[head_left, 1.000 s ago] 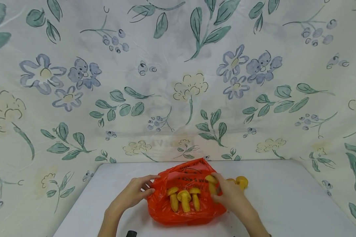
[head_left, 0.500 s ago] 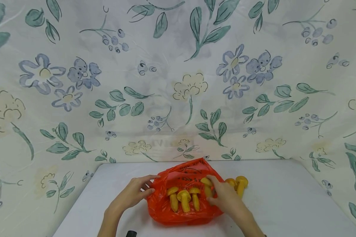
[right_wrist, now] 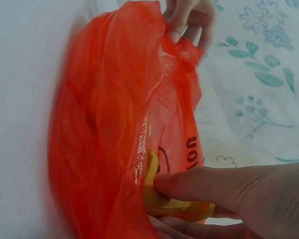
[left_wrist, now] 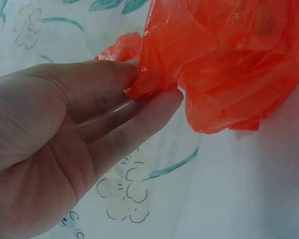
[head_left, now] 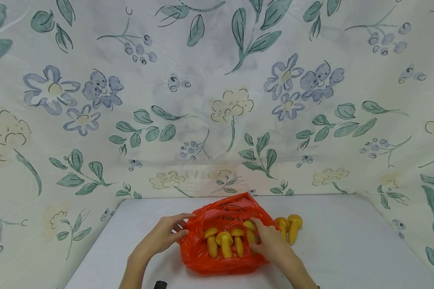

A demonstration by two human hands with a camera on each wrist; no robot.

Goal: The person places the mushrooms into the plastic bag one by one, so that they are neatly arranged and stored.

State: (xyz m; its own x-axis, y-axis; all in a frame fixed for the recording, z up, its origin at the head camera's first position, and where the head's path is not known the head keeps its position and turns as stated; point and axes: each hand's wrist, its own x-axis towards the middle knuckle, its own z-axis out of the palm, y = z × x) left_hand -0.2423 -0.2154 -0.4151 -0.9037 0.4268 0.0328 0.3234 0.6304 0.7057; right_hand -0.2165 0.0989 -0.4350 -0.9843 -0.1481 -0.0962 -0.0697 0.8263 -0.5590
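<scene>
while the left hand (head_left: 165, 233) pinches plastic (head_left: 220, 212), the right (head_left: 271, 240) grips a mushroom (head_left: 250, 233)

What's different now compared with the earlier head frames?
The right grip moved left, carrying its yellow mushroom closer to the row of three mushrooms and uncovering more of the two mushrooms at right. Nothing was released. The left grip, red plastic bag and row stayed put.

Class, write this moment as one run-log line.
left grip: pinches red bag | right grip: holds yellow mushroom at bag opening | in bag: three more mushrooms | on table: two mushrooms
</scene>
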